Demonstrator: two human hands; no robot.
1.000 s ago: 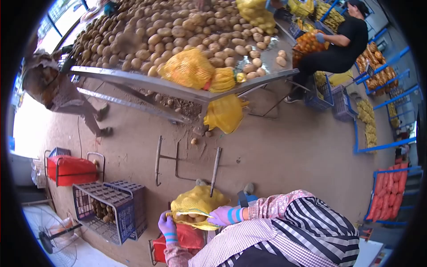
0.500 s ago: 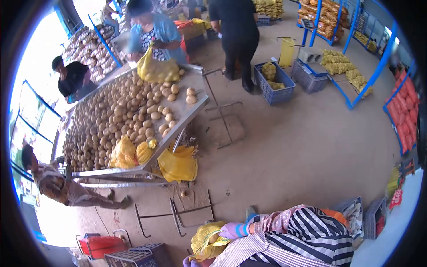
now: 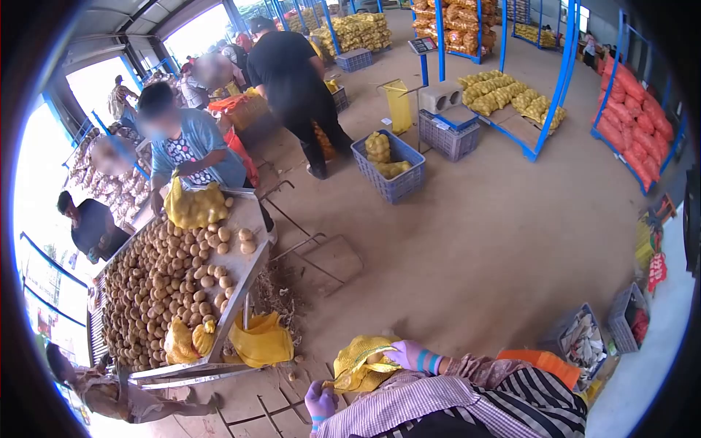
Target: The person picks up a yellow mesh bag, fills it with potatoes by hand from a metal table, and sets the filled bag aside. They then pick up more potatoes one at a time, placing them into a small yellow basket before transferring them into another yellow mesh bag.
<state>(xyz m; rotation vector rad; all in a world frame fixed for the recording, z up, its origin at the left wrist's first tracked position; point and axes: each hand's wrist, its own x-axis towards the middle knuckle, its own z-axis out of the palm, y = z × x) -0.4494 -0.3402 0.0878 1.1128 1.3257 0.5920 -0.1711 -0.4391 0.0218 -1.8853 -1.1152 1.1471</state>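
Observation:
A yellow mesh bag (image 3: 359,365) hangs in front of my body, with something brownish inside near its mouth, partly hidden by the mesh. My right hand (image 3: 409,355), in a purple glove with blue cuff stripes, is closed on the bag's rim at its right side. On the lower left, my left hand (image 3: 321,401), gloved the same way, grips the bag's other edge. To the left stands a metal sorting table (image 3: 252,274) spread with many potatoes (image 3: 157,292). Yellow mesh bags (image 3: 181,339) lie on its near corner, and a yellow cloth or sack (image 3: 261,339) hangs below.
Across the table, a person in a blue shirt holds a yellow mesh bag (image 3: 196,204). Another person in black stands beyond. Blue crates (image 3: 398,182) and a blue-framed pallet of bags (image 3: 537,139) stand ahead. Crates (image 3: 584,343) are at right; metal stands (image 3: 270,416) lie near my left hand.
My view has tilted up and turned right, so the table sits further left and lower. Both hands still hold the yellow mesh bag, which appears higher in view.

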